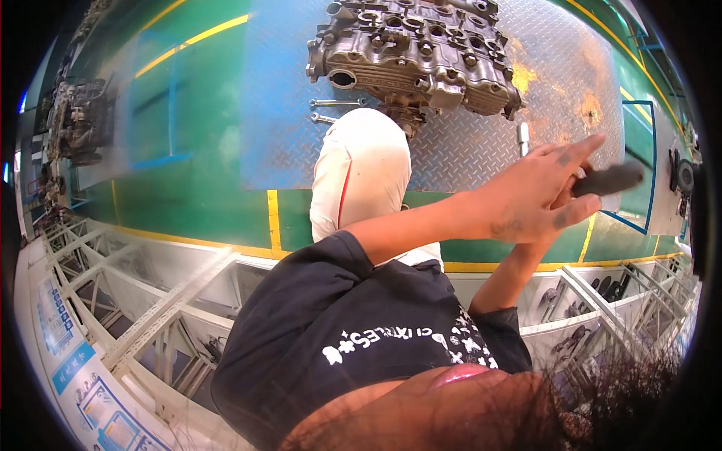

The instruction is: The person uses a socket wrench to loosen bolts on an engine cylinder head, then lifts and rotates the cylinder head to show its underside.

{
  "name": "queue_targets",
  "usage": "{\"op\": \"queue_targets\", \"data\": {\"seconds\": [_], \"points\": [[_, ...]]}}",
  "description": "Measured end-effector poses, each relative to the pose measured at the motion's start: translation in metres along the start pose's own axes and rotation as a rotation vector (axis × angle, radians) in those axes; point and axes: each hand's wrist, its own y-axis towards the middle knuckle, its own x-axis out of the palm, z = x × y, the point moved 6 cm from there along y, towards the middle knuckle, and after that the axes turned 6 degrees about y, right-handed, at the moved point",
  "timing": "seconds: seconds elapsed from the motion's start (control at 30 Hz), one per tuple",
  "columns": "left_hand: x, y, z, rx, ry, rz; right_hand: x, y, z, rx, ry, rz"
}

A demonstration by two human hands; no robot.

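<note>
My left hand [545, 188] reaches across to the right with fingers stretched and thumb spread, close against a black-handled tool [611, 179]. My right hand [564, 197] is mostly hidden behind it and appears closed round the tool. A small silvery part shows beside the blurred handle; the tool's exact kind is unclear. Just beyond my left hand, a silver socket-like cylinder [524, 137] stands out against the metal plate; whether it joins the tool is hidden. A greasy engine cylinder head assembly [421, 56] sits farther away.
Two wrenches [335, 102] lie on the worn blue-and-grey tread-plate table [459, 154], left of my raised knee [361, 165]. Behind me run white metal frame racks [165, 316] with parts inside. Another engine [79, 120] stands far left. Yellow lines mark the green floor [210, 210].
</note>
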Motion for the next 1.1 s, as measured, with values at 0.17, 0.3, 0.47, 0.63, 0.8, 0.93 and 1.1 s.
{"op": "queue_targets", "data": {"seconds": [0.17,0.3,0.47,0.63,0.8,0.93,1.1], "points": [[-0.085,0.006,-0.051,0.025,0.197,0.363,0.081,0.045,-0.025,-0.15,0.089,-0.281],[-0.178,-0.007,-0.08,-0.188,0.067,0.772,0.118,0.056,0.006,-0.067,-0.142,-0.166],[-0.221,-0.008,-0.092,-0.149,-0.193,0.85,0.125,0.063,0.03,-0.117,-0.222,-0.083],[-0.216,0.006,-0.123,-0.21,-0.206,0.74,0.138,0.079,0.059,-0.089,-0.305,-0.086],[-0.206,0.016,-0.118,-0.169,-0.152,0.607,0.151,0.074,0.068,-0.207,-0.416,-0.029],[-0.209,0.017,-0.119,-0.196,-0.137,0.621,0.15,0.08,0.06,-0.272,-0.41,-0.043],[-0.211,0.021,-0.119,-0.2,-0.152,0.638,0.111,0.097,0.07,-0.01,0.22,0.321]]}}
